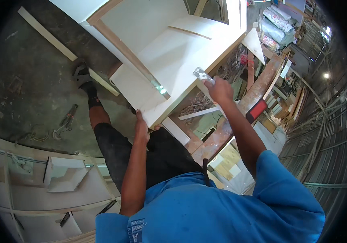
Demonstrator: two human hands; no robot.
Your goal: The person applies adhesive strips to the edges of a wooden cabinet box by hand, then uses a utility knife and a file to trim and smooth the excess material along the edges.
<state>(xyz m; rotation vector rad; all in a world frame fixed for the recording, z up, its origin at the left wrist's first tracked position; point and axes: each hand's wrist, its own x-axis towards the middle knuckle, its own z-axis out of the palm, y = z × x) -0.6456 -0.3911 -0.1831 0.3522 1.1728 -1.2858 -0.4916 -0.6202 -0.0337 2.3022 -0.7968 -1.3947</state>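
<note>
In my right hand (221, 91) is a flat, silvery scraper (204, 75), its pale-smeared blade over the near edge of a white wooden cabinet (161, 107). I cannot tell whether the blade touches the wood. My left hand (141, 128) grips the cabinet's near corner, thumb on the white face and fingers curled round the edge. A thin brown-edged board (131, 60) stands up from the white panel. Bare brown wood shows along the cabinet's near edge (218, 58). My right hand's fingers are closed round the scraper, which hides its handle.
Long wooden strips (46, 33) lie on the dark floor to the left, near my foot (83, 75). A metal tool (66, 121) lies there too. On the right are a worn reddish beam (258, 87), a red-and-black object (257, 111) and wood scraps. White shelving (31, 194) stands lower left.
</note>
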